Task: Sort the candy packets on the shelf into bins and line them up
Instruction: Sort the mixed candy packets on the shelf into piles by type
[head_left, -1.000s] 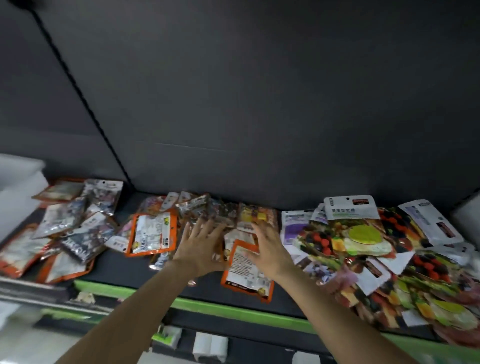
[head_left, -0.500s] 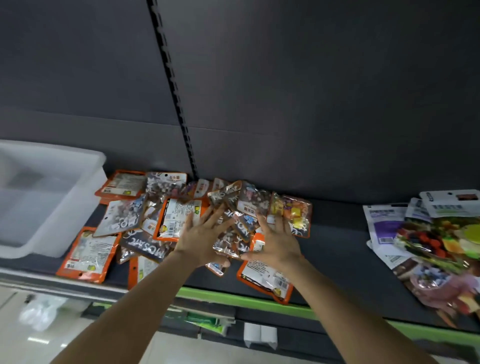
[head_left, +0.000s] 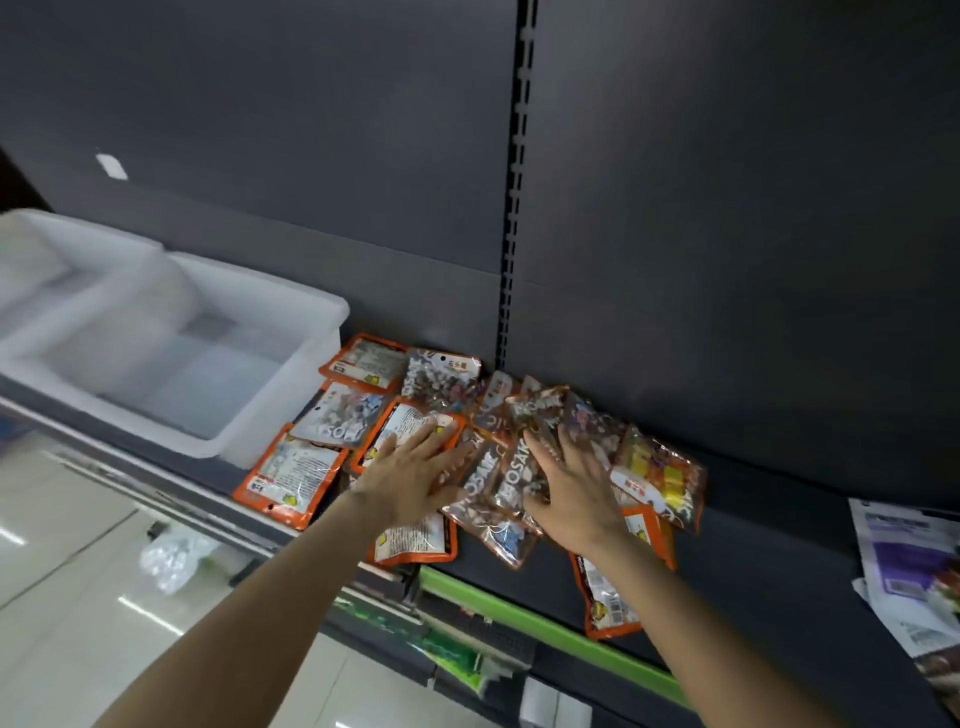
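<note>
Both hands lie flat, fingers spread: my left hand (head_left: 415, 475) and right hand (head_left: 571, 491) press the candy packets (head_left: 498, 457); the white bin (head_left: 218, 343) sits leftward, nearer my left.

A dark back wall (head_left: 727, 208) has a slotted strip (head_left: 514, 208) running up it. A small white tag (head_left: 111, 167) is stuck on the wall. Down below, a shiny pale floor (head_left: 67, 597) holds what may be a crumpled plastic bag (head_left: 174, 558).
</note>
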